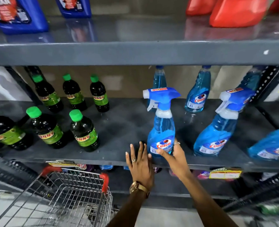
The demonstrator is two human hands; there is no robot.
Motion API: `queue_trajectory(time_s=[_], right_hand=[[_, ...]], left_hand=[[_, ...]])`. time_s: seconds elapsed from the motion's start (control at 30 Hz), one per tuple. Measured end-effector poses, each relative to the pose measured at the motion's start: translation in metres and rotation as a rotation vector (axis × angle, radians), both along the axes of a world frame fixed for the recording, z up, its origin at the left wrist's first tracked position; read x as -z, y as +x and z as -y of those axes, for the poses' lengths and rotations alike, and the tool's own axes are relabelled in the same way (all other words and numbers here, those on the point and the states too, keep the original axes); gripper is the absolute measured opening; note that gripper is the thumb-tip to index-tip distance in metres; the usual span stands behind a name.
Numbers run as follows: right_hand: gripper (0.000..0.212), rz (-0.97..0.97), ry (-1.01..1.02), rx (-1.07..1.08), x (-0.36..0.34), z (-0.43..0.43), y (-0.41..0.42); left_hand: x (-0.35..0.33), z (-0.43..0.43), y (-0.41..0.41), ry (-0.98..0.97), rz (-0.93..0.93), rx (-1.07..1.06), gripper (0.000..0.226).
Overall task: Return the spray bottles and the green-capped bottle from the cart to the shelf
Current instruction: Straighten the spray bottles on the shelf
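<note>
Right hand (176,154) fingers wrap spray bottle (162,128) base on shelf (119,154). Left hand (139,163) fingers spread, empty. Cart (79,190) partly cropped

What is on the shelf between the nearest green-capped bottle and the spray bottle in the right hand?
Only bare shelf between green-capped bottle and spray bottle; the open left hand reaches in at the front edge. Head view.

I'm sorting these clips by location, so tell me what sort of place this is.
Most likely a shop aisle for cleaning products. A wire shopping cart stands before a grey metal shelf holding rows of identical green-capped bottles and blue spray bottles, with printed price tags on the shelf edge.
</note>
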State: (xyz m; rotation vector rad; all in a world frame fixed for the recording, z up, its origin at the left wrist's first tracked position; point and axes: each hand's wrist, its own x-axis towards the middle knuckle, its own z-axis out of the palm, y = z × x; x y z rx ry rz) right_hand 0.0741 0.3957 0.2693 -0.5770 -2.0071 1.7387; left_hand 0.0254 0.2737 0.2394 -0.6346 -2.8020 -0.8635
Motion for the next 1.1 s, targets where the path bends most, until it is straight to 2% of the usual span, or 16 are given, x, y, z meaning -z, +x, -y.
queue_trajectory(time_s=[0.17,0.43,0.53,0.6,0.67,0.73,0.87,0.93,1.0,1.03,1.1], right_hand=[[0.038,-0.027,-0.021,0.003,0.005,0.0,-0.002],[0.046,-0.058,0.005,0.001,0.003,-0.001,0.001],[0.062,-0.105,-0.003,0.041,0.0,0.002,0.016],[0.048,-0.118,0.024,0.131,0.0,0.004,0.039],[0.023,-0.145,0.128,0.268,0.001,0.001,0.064],[0.035,-0.198,0.202,0.423,0.002,-0.012,0.083],[0.041,-0.268,0.158,0.622,-0.011,-0.053,0.1],[0.066,-0.209,0.214,0.61,-0.016,-0.075,0.098],[0.088,-0.167,0.17,0.457,-0.018,-0.096,0.093],[0.088,-0.151,0.117,0.357,-0.02,-0.103,0.089],[0.065,-0.087,0.068,0.235,-0.022,-0.115,0.082]], left_hand=[[0.002,0.0,-0.002,-0.008,-0.028,0.018,0.043],[0.006,0.0,-0.002,-0.017,0.002,0.001,0.049],[-0.005,0.003,0.004,0.121,0.005,-0.047,0.056],[-0.012,0.006,0.019,0.24,-0.058,-0.038,0.061],[-0.014,0.006,0.045,0.312,-0.098,0.075,0.064],[-0.013,0.0,0.069,0.305,-0.081,0.24,0.063],[-0.015,-0.038,0.086,0.236,-0.033,0.513,0.052],[-0.022,-0.065,0.085,0.283,0.065,0.502,0.053],[-0.029,-0.092,0.081,0.325,0.129,0.426,0.054],[-0.031,-0.104,0.079,0.315,0.157,0.384,0.053],[-0.029,-0.122,0.073,0.175,0.171,0.297,0.052]])
